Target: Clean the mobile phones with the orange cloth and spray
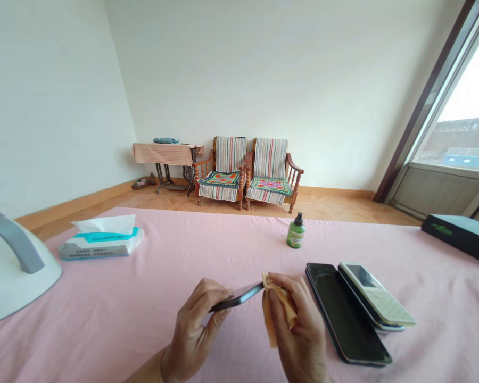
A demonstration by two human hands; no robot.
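Observation:
My left hand (pixel 195 325) grips a thin dark smartphone (pixel 239 299) by one end, thumb below and fingers on top. The phone is held above the pink cloth, seen nearly edge-on. In my right hand (pixel 299 324) a yellow cloth (pixel 272 314) is pinched around the phone's other end, and part of it hangs below my fingers. To the right of that hand lies a large black phone (pixel 347 314) with its dark screen up. A white keypad phone (pixel 377 292) rests beside it on top of another phone, which is mostly hidden.
A green spray bottle (pixel 296 232) stands beyond my hands on the pink tablecloth (pixel 207 239). At left are a tissue pack (pixel 99 242) and a white appliance with a grey handle (pixel 19 266). A black box (pixel 459 234) sits at the right edge. Two wooden chairs (pixel 243 173) stand behind.

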